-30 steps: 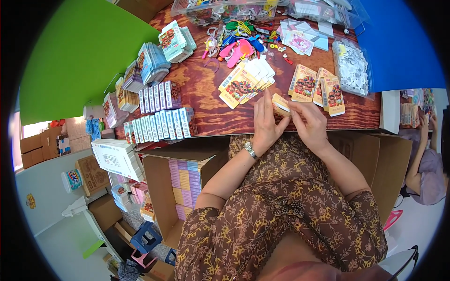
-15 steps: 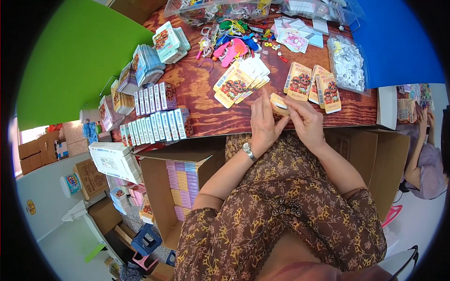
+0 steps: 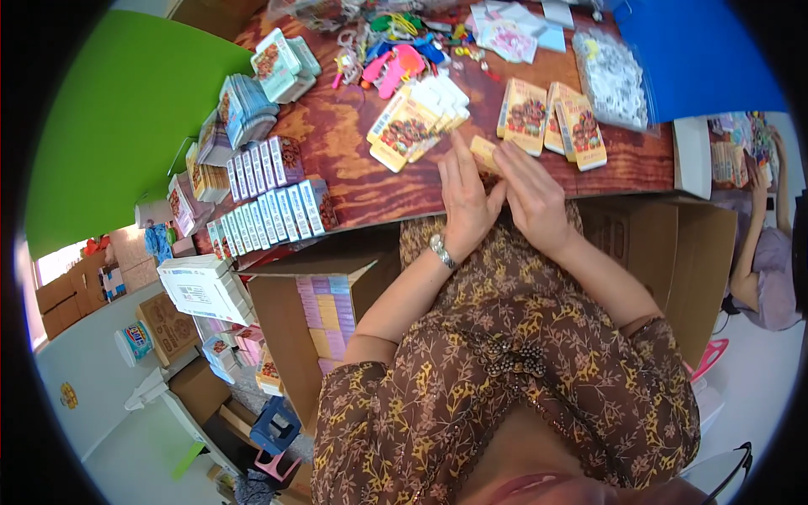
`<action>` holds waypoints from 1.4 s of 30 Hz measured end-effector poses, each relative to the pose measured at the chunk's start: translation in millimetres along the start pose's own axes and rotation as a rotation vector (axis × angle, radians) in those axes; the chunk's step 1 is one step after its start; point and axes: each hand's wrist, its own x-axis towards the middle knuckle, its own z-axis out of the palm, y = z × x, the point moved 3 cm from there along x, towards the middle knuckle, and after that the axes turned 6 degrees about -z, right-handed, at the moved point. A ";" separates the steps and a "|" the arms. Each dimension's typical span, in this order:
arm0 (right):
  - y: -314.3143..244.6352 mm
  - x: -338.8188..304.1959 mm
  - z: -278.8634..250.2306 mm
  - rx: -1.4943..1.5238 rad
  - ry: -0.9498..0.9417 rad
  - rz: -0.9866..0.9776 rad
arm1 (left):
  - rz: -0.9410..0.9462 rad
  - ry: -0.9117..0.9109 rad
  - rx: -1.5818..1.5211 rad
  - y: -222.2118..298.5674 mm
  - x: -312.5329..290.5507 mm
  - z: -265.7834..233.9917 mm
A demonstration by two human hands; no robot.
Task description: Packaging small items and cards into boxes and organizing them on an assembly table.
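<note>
A small yellow-orange carton (image 3: pixel 484 150) is held, partly hidden.

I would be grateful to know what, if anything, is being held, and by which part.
A small yellow carton, apparently by its sides, between the left hand and right hand; its near end is hidden.

I see a red-brown, wood-grained table (image 3: pixel 379 189). Beyond the grip, slightly left, lie fanned yellow cartons (image 3: pixel 404 130); to its right, yellow boxes (image 3: pixel 527 118), then a bag of white pieces (image 3: pixel 612 80). I make out colourful trinkets (image 3: pixel 397 69) farther beyond, and upright boxes (image 3: pixel 273 220) in rows well left.
</note>
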 end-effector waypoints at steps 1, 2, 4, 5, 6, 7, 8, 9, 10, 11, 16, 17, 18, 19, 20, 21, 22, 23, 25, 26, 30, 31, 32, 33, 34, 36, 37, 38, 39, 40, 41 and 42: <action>3.4 1.7 -0.8 0.008 -0.004 -0.004 | 0.012 0.016 -0.013 -0.5 2.5 0.8; 3.2 0.4 -2.6 0.019 -0.015 0.008 | -0.008 -0.012 -0.007 -1.4 -0.6 0.0; -0.4 -1.1 -5.3 -0.004 0.007 0.006 | 0.006 -0.011 0.000 4.8 -0.4 -2.5; -1.0 -1.3 -3.8 -0.016 0.021 0.017 | 0.020 -0.026 -0.007 5.2 -2.4 -4.2; 2.0 -2.0 -1.9 0.046 0.035 0.057 | 0.016 -0.024 0.040 3.8 -3.8 -3.9; 5.2 -2.2 -1.7 0.108 0.051 0.094 | 0.014 -0.020 0.086 2.8 -3.6 -3.8; 5.5 -4.2 -0.6 0.092 0.071 0.100 | 0.070 -0.019 0.158 4.8 -3.3 -6.5; 6.5 -5.4 0.2 0.118 0.078 0.120 | 0.053 -0.020 0.165 9.7 -4.9 -4.4; 9.0 -6.3 -3.4 0.145 0.084 0.137 | 0.037 -0.018 0.173 15.1 -6.2 -2.7; 11.8 -5.4 -9.2 0.171 0.076 0.139 | 0.061 -0.016 0.174 20.1 -8.2 -3.5; 18.5 -10.5 -25.6 0.332 0.045 0.253 | 0.058 -0.103 0.154 32.3 -11.2 -0.5; 19.2 -7.1 -32.3 0.336 -0.057 0.333 | 0.100 -0.112 0.148 34.5 -10.4 -1.6; 22.7 -4.9 -35.4 0.340 -0.161 0.411 | 0.103 -0.100 0.154 34.6 -7.0 -2.6; 36.4 -1.0 -33.5 0.353 -0.110 0.347 | 0.077 -0.159 0.079 33.2 -2.2 -1.6; 47.0 7.1 -40.3 0.283 -0.098 0.261 | 0.044 -0.225 0.004 31.0 -0.9 -0.3; 65.3 13.6 -43.6 0.254 -0.073 0.266 | -0.010 -0.217 -0.017 35.7 3.1 -1.5; 82.7 23.6 -45.3 0.227 -0.050 0.265 | -0.009 -0.212 -0.010 34.5 5.7 -1.6; 98.6 32.1 -46.4 0.230 -0.048 0.260 | -0.087 -0.186 -0.099 29.7 9.1 -0.4; 125.0 49.7 -48.6 0.283 -0.090 0.288 | -0.171 -0.136 -0.221 20.4 18.4 5.9; 138.6 54.3 -44.9 0.284 -0.089 0.291 | -0.171 -0.139 -0.220 14.3 24.7 12.1; 153.3 66.6 -39.2 -0.117 -0.257 0.222 | -0.242 -0.234 -0.063 -6.0 45.8 39.8; 148.4 69.0 -44.3 -0.244 -0.108 0.073 | -0.049 -0.162 0.024 -11.9 49.2 46.5; 146.7 68.5 -48.8 -0.373 0.038 -0.073 | 0.142 -0.092 0.105 -16.8 52.2 55.4; 153.1 62.5 -56.6 -0.225 -0.010 0.084 | 0.048 -0.181 0.058 -19.2 55.4 60.1; 153.9 52.7 -68.8 -0.229 -0.008 0.089 | 0.051 -0.187 0.054 -18.3 59.5 64.7; 150.8 26.4 -92.5 -0.189 -0.117 0.228 | 0.026 -0.157 0.089 -14.2 67.3 71.9; 147.2 9.3 -96.7 -0.199 -0.116 0.237 | -0.001 -0.163 0.044 -12.0 72.2 78.3; 145.8 -10.8 -94.9 -0.300 -0.115 0.218 | 0.010 -0.176 0.030 -9.1 77.6 85.4; 142.1 -25.1 -91.7 -0.402 -0.113 0.192 | -0.035 -0.207 0.034 -10.2 83.9 89.6; 134.1 -32.1 -88.6 -0.457 -0.060 0.192 | -0.078 -0.243 0.033 -11.3 89.6 95.3; 119.1 -30.1 -90.0 -0.520 -0.099 0.226 | -0.075 -0.255 0.020 -13.9 93.4 98.6; 104.5 -26.1 -94.3 -0.597 -0.129 0.271 | -0.014 -0.268 0.061 -15.7 93.4 101.5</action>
